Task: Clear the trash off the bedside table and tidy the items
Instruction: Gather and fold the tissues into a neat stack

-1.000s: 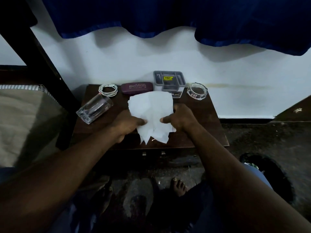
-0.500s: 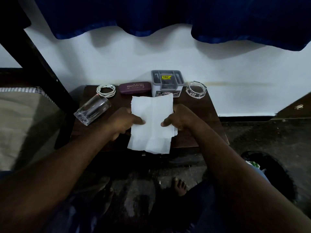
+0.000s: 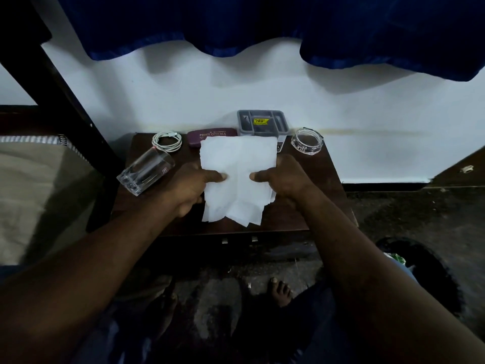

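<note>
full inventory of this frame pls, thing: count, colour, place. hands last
wooden bedside table: 1, dark brown, against the white wall
white paper tissue sheets: several layered, white, held over the table's middle
clear drinking glass: 1, transparent, lying on its side at the table's left edge
coiled white charging cable: 1, white, back left
maroon spectacle case: 1, maroon with gold lettering, back centre, partly behind the tissue
grey plastic organiser tray: 1, grey with yellow sticker, back, against the wall
clear glass ashtray: 1, transparent, back right
blue curtain: 1, dark blue, above
black bin: 1, floor, right
bare foot: 1, floor
left hand: gripping tissue's left edge
right hand: gripping tissue's right edge
</note>
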A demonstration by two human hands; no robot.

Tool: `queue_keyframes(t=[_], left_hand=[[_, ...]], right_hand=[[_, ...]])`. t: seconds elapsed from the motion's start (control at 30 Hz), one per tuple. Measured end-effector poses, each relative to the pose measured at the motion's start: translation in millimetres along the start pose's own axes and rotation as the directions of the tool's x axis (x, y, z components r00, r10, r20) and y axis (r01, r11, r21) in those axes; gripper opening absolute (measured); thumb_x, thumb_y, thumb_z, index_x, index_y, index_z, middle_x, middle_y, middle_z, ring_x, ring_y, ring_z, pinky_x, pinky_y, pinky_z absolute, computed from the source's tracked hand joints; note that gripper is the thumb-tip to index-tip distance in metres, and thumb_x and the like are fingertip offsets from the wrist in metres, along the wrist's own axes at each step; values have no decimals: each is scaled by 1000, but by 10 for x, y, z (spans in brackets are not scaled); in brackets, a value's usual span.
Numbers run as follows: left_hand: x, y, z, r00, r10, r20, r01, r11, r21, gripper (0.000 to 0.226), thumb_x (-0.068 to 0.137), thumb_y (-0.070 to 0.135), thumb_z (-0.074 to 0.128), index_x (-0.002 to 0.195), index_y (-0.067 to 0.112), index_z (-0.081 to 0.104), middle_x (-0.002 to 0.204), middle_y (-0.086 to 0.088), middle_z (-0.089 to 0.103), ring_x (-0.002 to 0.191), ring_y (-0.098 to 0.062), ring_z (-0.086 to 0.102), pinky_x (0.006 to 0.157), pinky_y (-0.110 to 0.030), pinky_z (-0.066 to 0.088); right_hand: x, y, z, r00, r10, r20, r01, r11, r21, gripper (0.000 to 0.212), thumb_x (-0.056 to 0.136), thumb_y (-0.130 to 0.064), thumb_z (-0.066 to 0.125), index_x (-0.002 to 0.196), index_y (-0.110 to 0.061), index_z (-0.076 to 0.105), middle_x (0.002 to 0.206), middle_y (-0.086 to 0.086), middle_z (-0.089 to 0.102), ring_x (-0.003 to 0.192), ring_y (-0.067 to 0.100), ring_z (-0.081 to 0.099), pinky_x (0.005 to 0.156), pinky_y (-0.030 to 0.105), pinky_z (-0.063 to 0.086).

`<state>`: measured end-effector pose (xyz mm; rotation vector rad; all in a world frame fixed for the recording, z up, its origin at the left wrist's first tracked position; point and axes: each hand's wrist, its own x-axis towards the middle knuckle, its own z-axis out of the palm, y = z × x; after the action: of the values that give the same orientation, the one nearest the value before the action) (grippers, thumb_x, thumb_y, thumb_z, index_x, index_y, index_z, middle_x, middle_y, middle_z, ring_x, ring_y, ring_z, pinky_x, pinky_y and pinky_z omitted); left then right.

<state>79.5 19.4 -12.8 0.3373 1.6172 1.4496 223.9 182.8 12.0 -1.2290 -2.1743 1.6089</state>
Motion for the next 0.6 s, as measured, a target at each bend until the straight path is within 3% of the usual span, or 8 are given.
queue_keyframes(t=[0.13, 0.27, 0.37, 0.47, 0.53, 0.6], left_hand=[[-6, -2, 31, 998, 33, -55, -38, 994, -99, 33, 88, 6, 75, 121, 3, 71, 114, -15, 77, 108, -35, 73, 95, -54, 58], [27, 4, 28, 982, 129, -141, -138, 989, -55, 30, 89, 5, 75, 118, -1, 71, 115, -18, 75, 101, -30, 74, 88, -39, 61], [42, -16, 14, 984, 125, -128, -133, 989, -59, 34, 86, 3, 77, 119, 4, 73, 113, -12, 77, 105, -29, 74, 90, -39, 60], [38, -77, 10, 979, 125, -159, -132, 991, -34, 34, 83, 3, 80, 117, 7, 75, 109, -10, 79, 104, -31, 74, 90, -42, 61], [37, -91, 9, 971, 150, -184, -157, 987, -20, 33, 83, 3, 80, 115, 8, 75, 107, -9, 79, 103, -32, 75, 92, -48, 60], [46, -66, 3, 954, 216, -207, -221, 975, -1, 34, 83, 4, 81, 115, 11, 74, 109, -6, 79, 104, -27, 75, 93, -44, 60]], right_hand=[[-13, -17, 3, 998, -52, -37, 56, 990, 127, 35, 78, 0, 84, 112, -2, 75, 110, 12, 77, 103, 28, 74, 98, 51, 58], [-24, -21, 13, 986, -113, -119, 128, 984, 126, 38, 76, -2, 85, 112, -9, 74, 113, 13, 76, 106, 29, 73, 95, 54, 58], [-48, -22, 62, 980, -143, -139, 144, 990, -3, 43, 76, -11, 87, 117, -10, 74, 113, 8, 77, 105, 23, 73, 95, 48, 58], [-79, -12, 123, 976, -187, -114, 168, 974, -152, 29, 79, -19, 85, 105, -12, 76, 100, 4, 77, 92, 19, 72, 87, 45, 60], [-99, -31, 155, 966, -224, -130, 199, 963, -181, 27, 80, -21, 83, 104, -13, 76, 98, 2, 76, 89, 18, 71, 85, 44, 59], [-105, -61, 167, 956, -244, -164, 216, 962, -168, 32, 80, -22, 83, 110, -14, 76, 102, 1, 77, 94, 17, 72, 88, 42, 59]])
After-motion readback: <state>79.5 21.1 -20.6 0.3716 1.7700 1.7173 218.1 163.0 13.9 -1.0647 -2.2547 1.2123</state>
